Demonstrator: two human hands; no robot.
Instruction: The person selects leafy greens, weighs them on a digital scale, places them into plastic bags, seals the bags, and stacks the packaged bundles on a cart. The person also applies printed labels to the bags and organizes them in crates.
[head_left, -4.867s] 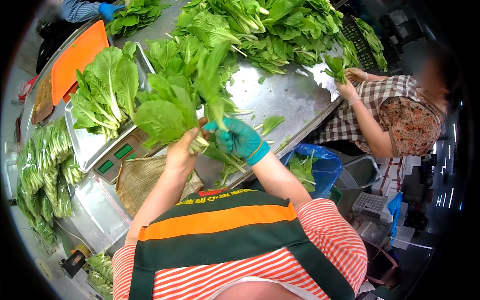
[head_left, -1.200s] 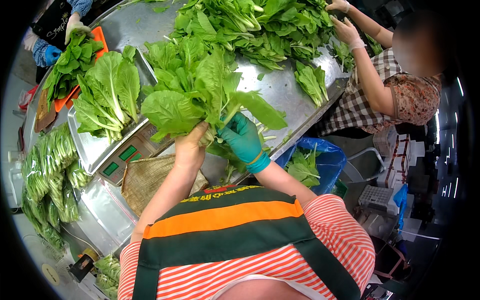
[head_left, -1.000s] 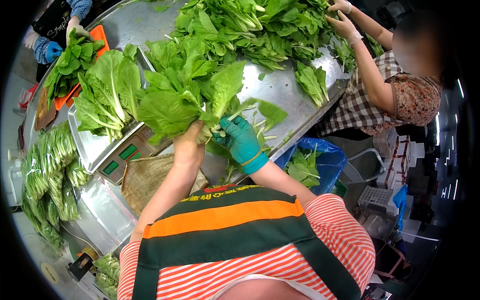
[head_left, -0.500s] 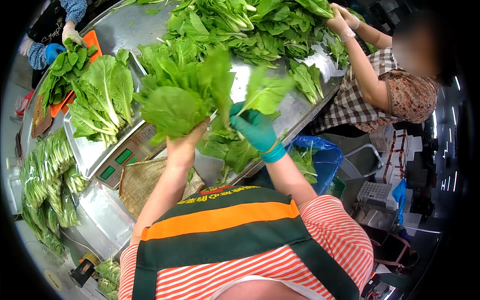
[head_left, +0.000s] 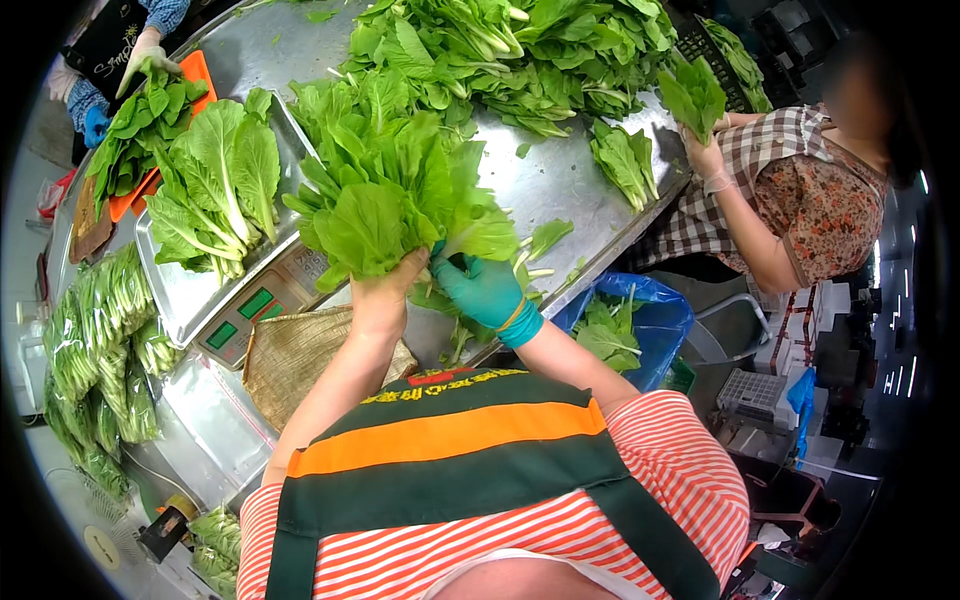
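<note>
My bare left hand is closed around the stem end of a bunch of leafy greens, whose leaves fan out away from me. My right hand, in a teal glove with a tan band at the wrist, presses against the same bunch. Its fingers pinch the base of a light green leaf, laid along the bunch's right side; the fingertips are partly hidden. Several loose leaves lie on the metal table beneath and beside my hands.
A scale with a metal tray of greens stands left, beside a woven mat and bagged greens. Heaped greens cover the far table. A blue-lined bin sits right. Co-workers handle greens at right and far left.
My right hand has moved left and brought its leaf against the bunch. The co-worker at right has lowered their hands and now holds greens nearer their body.
</note>
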